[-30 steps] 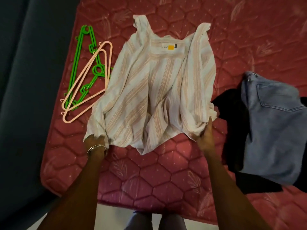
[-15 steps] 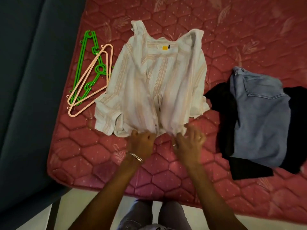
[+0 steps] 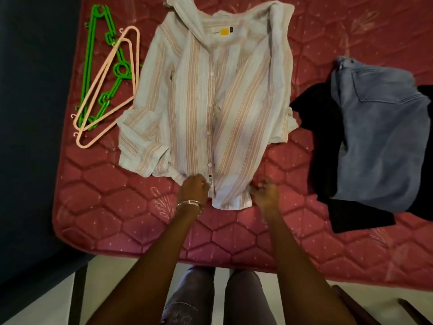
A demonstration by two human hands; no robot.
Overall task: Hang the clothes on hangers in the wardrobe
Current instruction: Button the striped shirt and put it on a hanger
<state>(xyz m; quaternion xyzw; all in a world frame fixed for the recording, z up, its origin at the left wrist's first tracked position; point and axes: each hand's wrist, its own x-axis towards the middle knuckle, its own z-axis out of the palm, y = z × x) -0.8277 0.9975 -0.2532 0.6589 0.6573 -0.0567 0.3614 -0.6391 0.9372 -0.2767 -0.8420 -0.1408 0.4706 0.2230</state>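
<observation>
A white shirt with pink stripes [image 3: 206, 95] lies spread on the red quilted mattress [image 3: 121, 221], collar away from me, buttoned placket down the middle. My left hand [image 3: 193, 190], bracelet on the wrist, grips the bottom hem left of the placket. My right hand [image 3: 266, 195] pinches the hem at its right corner. To the shirt's left lie a green hanger [image 3: 98, 55] and pink hangers [image 3: 110, 90], overlapping. Blue jeans [image 3: 379, 127] rest on a black garment [image 3: 321, 127] at the right.
The mattress's near edge runs just in front of my knees [image 3: 220, 299]. A dark blue surface [image 3: 30, 137] borders the mattress on the left. Pale floor shows below the near edge.
The shirt's front panels have been drawn together, so it now lies flat and closed. Both hands stay at the bottom hem, now slightly further apart.
</observation>
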